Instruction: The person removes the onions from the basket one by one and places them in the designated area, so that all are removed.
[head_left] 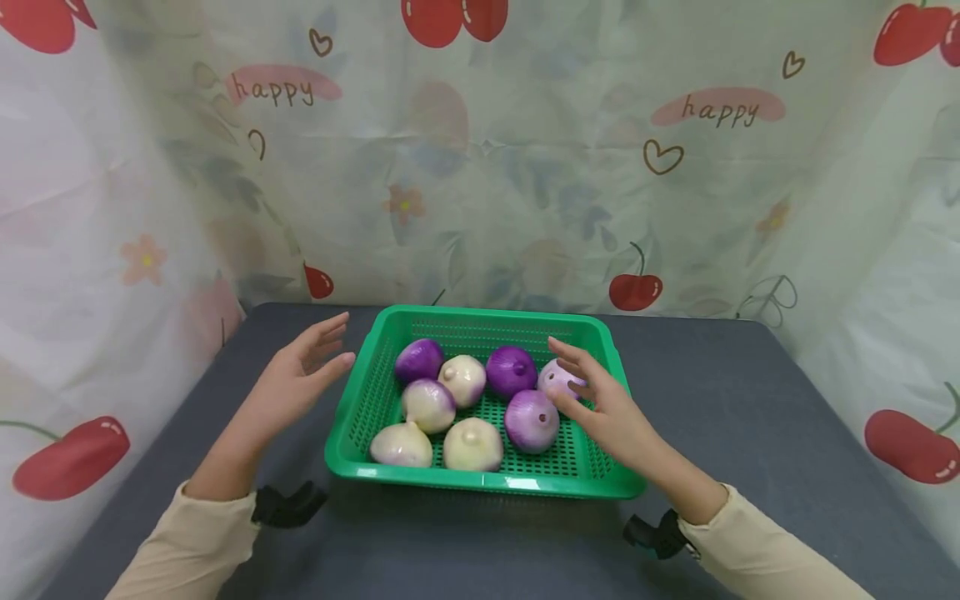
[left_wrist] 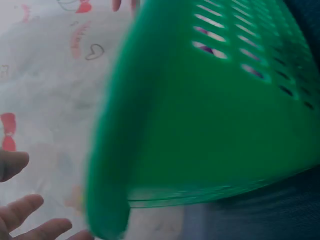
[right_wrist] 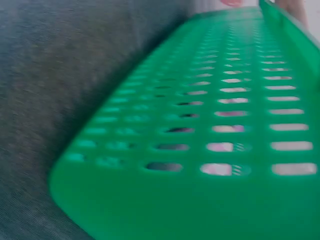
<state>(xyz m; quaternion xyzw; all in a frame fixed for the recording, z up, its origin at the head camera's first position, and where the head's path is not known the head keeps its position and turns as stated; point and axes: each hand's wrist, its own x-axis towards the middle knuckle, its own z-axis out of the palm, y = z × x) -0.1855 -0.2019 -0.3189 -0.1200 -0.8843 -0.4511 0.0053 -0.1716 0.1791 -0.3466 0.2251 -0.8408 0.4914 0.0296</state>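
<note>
A green plastic basket (head_left: 483, 482) with perforated walls sits on the dark table. Several onions lie in it: deep purple ones such as the onion (head_left: 512, 372) at the back, and paler ones such as the whitish onion (head_left: 473, 445) near the front wall. My left hand (head_left: 288, 383), fingers extended, is beside the basket's left rim and holds nothing. Over the right side hovers my right hand (head_left: 606, 410), fingers spread and partly covering a pale purple onion (head_left: 558, 377). In the left wrist view, fingertips (left_wrist: 47, 230) appear beside the blurred rim.
The dark table (head_left: 697, 400) extends on both sides of the basket. Patterned cloth (head_left: 487, 208) with cherries and hearts hangs behind and at both sides. A thin looped cord or drawn line (head_left: 776, 300) shows at the back right. Black straps (head_left: 288, 505) circle the wrists.
</note>
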